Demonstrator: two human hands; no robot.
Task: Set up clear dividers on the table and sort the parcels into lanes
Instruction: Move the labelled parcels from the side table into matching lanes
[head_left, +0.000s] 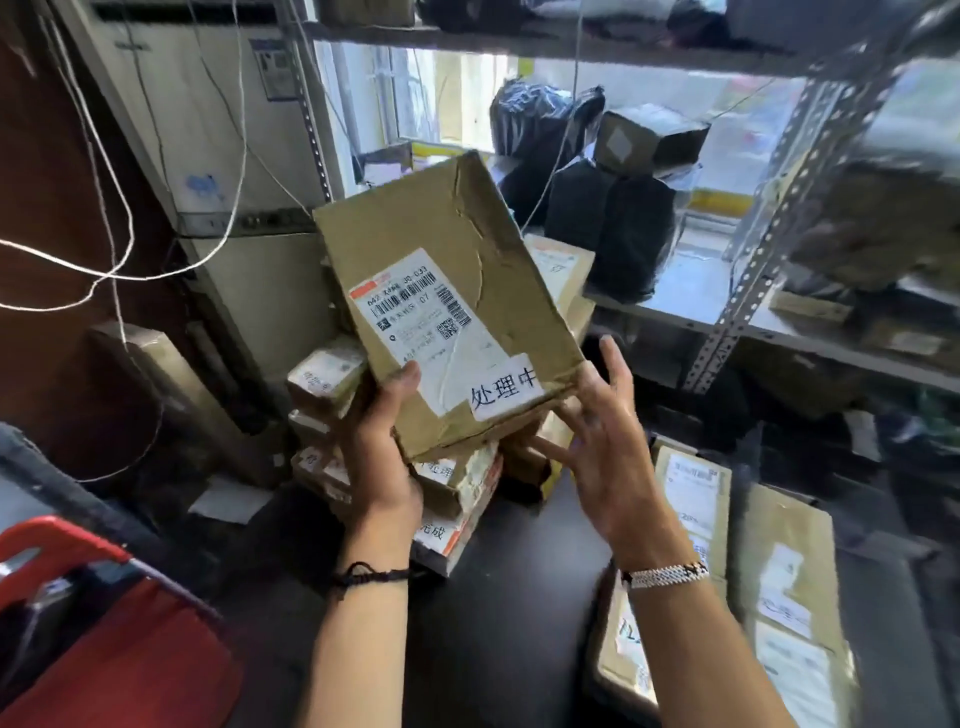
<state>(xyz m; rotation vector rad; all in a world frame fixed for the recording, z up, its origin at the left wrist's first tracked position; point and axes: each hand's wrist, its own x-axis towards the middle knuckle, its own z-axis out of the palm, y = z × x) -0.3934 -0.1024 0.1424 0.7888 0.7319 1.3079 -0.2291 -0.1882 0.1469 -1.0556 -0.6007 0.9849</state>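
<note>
Above the black table (519, 597), the left hand (382, 457) grips a parcel (447, 270) labelled "处理中", right hand (597, 447) fingers spread wide.

A perforated metal shelving rack (769, 249) stands at the right; a tall cream cabinet (208, 130), possibly an air conditioner, stands back left. White cords (242, 130) hang loosely across it, and a red object (130, 649) lies at lower left.

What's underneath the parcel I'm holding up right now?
Below the held parcel sits a stack of smaller labelled parcels on the dark table. The parcel and your left hand cover the stack's top, so its count is unclear.
</note>
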